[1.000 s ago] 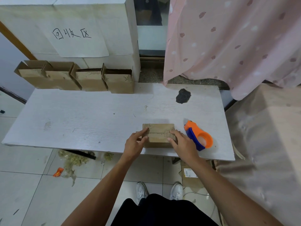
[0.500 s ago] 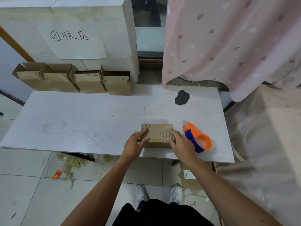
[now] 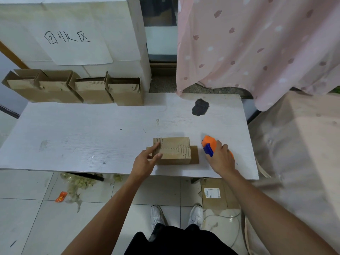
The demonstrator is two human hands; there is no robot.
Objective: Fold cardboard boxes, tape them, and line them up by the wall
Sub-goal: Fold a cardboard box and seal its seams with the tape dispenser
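A small brown cardboard box point(image 3: 174, 150) sits near the front edge of the white table point(image 3: 82, 137), its top flaps folded shut with the seam across the middle. My left hand point(image 3: 147, 160) rests on the box's left end, fingers straight on the flaps and thumb against the front. My right hand point(image 3: 220, 159) lies over the orange and blue tape dispenser point(image 3: 209, 145) just right of the box, fingers curled round it. Several open cardboard boxes point(image 3: 73, 87) stand in a row against the white wall block at the back left.
A dark patch point(image 3: 200, 107) marks the table's far right. A pink curtain point(image 3: 257, 43) hangs behind and right. A cloth-covered surface point(image 3: 303, 144) borders the table's right side. Under the table lie flat cardboard point(image 3: 215, 196), plastic scraps point(image 3: 79, 183) and an orange wrapper point(image 3: 61, 196).
My right hand left the box's right end and moved right onto the tape dispenser. My left hand stays on the box's left end. The box has not moved.
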